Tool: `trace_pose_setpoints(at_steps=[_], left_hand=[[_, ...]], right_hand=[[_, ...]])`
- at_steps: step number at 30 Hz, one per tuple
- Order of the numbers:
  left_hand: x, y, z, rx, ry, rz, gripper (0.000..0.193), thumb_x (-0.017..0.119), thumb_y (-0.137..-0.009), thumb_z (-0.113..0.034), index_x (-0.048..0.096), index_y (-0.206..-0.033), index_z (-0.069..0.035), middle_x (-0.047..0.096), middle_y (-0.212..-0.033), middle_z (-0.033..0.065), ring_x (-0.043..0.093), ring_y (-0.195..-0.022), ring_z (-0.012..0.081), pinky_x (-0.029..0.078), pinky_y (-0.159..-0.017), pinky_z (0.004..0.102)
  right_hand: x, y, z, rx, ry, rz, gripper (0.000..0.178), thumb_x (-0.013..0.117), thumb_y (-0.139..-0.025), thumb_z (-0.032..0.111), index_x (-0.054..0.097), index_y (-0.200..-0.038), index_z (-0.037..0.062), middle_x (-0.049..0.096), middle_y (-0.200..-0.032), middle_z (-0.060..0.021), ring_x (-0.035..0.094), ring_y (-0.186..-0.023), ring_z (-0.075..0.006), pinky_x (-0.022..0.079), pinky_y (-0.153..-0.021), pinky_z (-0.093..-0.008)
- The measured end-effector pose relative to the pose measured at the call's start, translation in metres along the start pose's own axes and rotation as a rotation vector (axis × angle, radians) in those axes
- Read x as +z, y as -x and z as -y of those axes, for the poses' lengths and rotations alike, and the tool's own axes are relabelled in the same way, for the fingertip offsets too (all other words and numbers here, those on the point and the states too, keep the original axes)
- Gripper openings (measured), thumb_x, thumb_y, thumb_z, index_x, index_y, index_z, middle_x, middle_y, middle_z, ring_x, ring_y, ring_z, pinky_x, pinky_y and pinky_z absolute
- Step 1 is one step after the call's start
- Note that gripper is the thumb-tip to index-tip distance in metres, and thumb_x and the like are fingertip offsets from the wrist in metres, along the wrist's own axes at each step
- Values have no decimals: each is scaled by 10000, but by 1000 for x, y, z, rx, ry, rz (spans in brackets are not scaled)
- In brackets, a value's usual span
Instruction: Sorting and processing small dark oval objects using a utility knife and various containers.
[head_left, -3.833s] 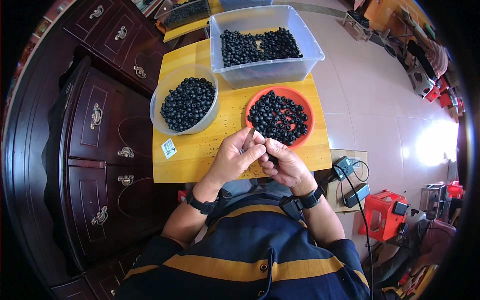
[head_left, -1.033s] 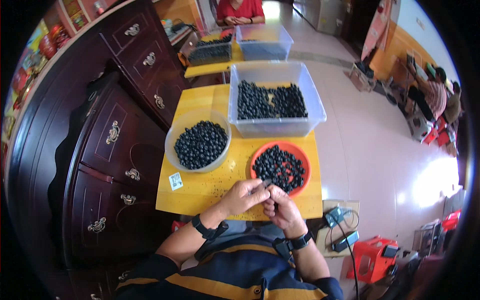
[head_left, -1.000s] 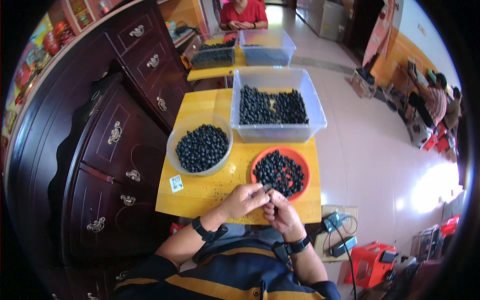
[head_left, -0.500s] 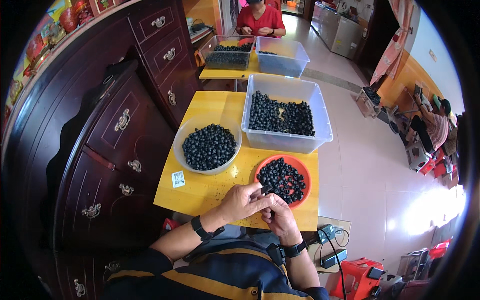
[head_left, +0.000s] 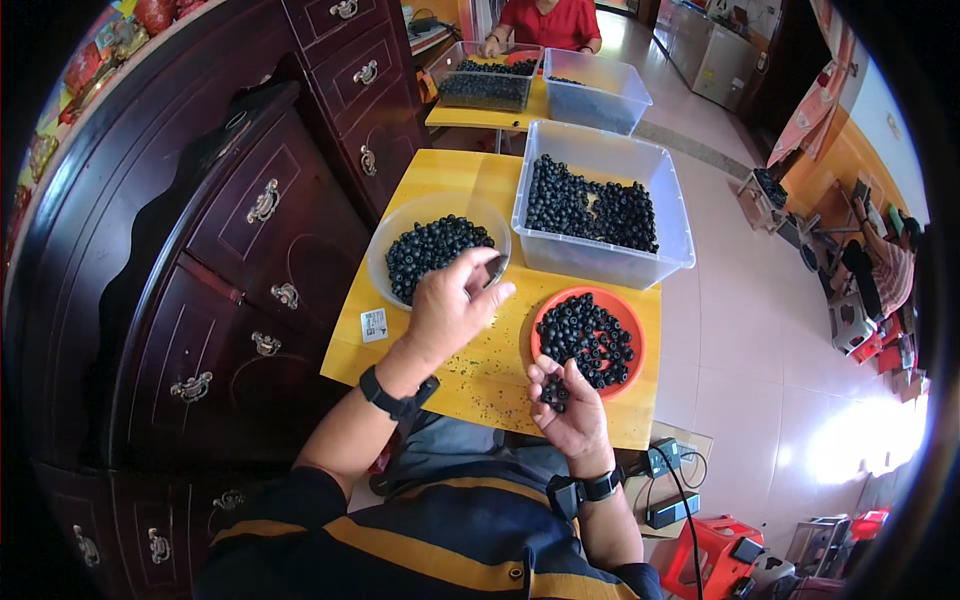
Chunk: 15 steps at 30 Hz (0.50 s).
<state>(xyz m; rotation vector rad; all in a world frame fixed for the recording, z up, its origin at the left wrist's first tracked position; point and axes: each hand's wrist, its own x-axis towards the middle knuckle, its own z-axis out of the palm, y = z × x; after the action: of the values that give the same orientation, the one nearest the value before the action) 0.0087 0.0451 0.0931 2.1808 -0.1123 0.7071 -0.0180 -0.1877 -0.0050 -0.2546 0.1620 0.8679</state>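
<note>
My left hand is over the near right rim of a round translucent bowl, thumb stretched out and other fingers curled. A small dark piece shows beneath its index finger; its kind is unclear. My right hand, palm up with fingers curled, cradles several small black beads at the near edge of an orange plate. Round black beads, many with a hole showing, lie spread on that plate. More black beads are heaped in the bowl.
Behind the plate stands a large clear bin of black beads. All sit on a yellow table beside a dark cabinet. Across a farther table sits a person in red. A power strip and red stool are at right.
My hands, together before, have parted: the left has moved up and left to the bowl, while the right has turned palm up, showing beads. The whole view has shifted slightly.
</note>
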Motion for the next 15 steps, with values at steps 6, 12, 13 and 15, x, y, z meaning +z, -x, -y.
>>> trace_pose_setpoints(at_steps=[6, 12, 13, 15], left_hand=[[-4, 33, 0, -71, 108, 258, 287, 770, -885, -130, 681, -1119, 9, 578, -647, 29, 570, -579, 113, 490, -588, 292], [22, 75, -29, 38, -36, 550, 386, 758, -856, -187, 658, -1220, -105, 677, -735, 58, 696, -662, 251, 549, -613, 371], [25, 80, -29, 52, -97, 527, 398, 760, -857, -190, 646, -1230, -113, 679, -741, 62, 704, -678, 256, 559, -620, 393], [29, 85, -23, 81, -122, 505, 403, 768, -856, -207, 648, -1230, -117, 684, -749, 65, 706, -683, 257, 558, -616, 393]], right_hand=[[15, 2, -3, 5, -58, 50, 480, 522, -1064, 418, 578, -1344, 32, 643, -1322, -146, 610, -1248, -269, 568, -939, -363], [-4, -7, -12, 6, -80, 13, 446, 477, -1085, 353, 585, -1341, 4, 608, -1346, -195, 593, -1246, -321, 506, -1048, -436], [3, -6, -13, 15, -72, 32, 418, 462, -1089, 318, 603, -1315, -5, 592, -1374, -207, 566, -1281, -337, 444, -1117, -457], [2, -6, -14, -4, -68, 12, 414, 465, -1087, 312, 600, -1317, -5, 586, -1385, -208, 556, -1295, -337, 427, -1134, -462]])
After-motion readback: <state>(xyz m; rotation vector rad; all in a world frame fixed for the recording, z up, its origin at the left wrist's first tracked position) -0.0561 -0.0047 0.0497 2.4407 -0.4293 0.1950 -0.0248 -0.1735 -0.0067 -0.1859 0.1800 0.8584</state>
